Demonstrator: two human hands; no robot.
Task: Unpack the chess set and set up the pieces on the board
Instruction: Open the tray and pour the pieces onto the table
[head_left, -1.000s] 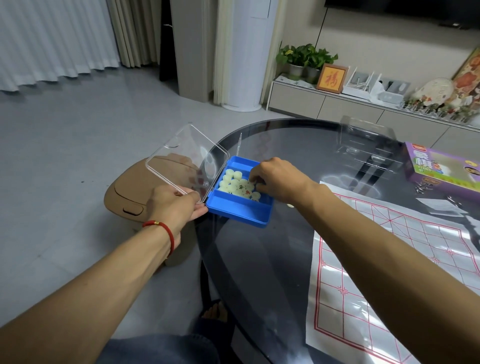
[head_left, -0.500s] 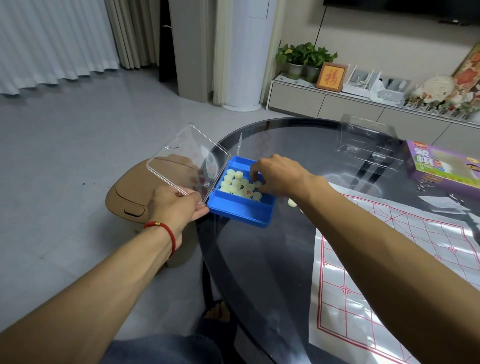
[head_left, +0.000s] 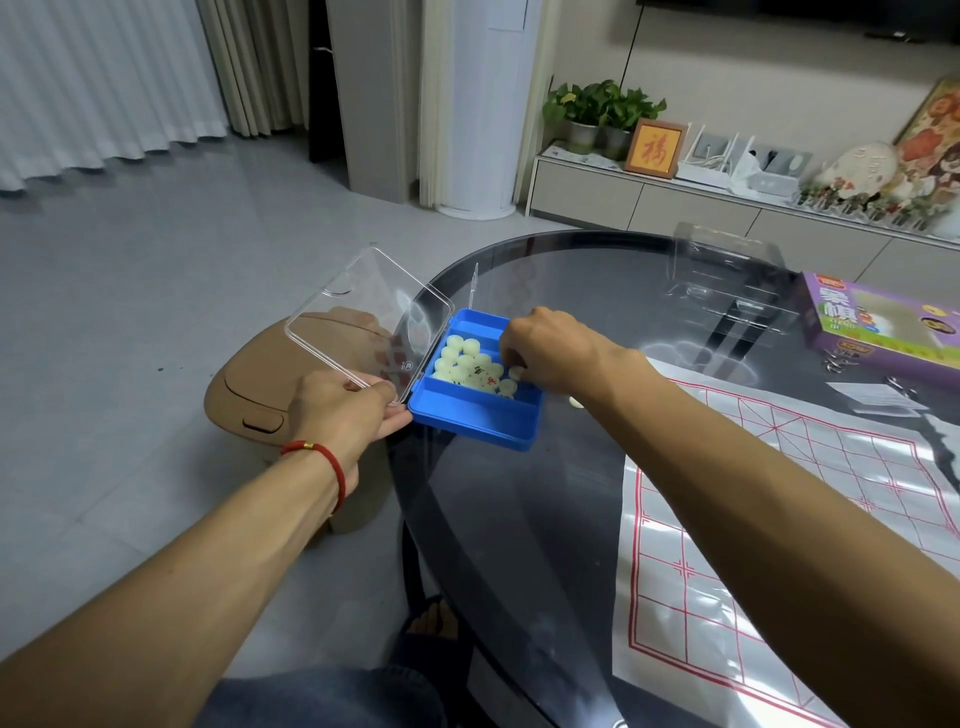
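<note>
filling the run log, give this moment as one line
left hand holds lid open | right hand picking pieces from blue box | board bare

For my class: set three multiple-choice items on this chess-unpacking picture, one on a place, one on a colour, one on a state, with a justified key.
1. Where does the blue case sit?
A. at the glass table's left edge
B. on the floor
C. on the paper board

2. What colour are the board's lines?
A. green
B. red
C. black

3. How is the clear lid?
A. shut
B. removed
C. held open by the left hand

Key: 1 A, it overhangs that edge; 2 B, red grid on white; 3 C, lid swung outward while the right hand reaches the pieces.
</note>
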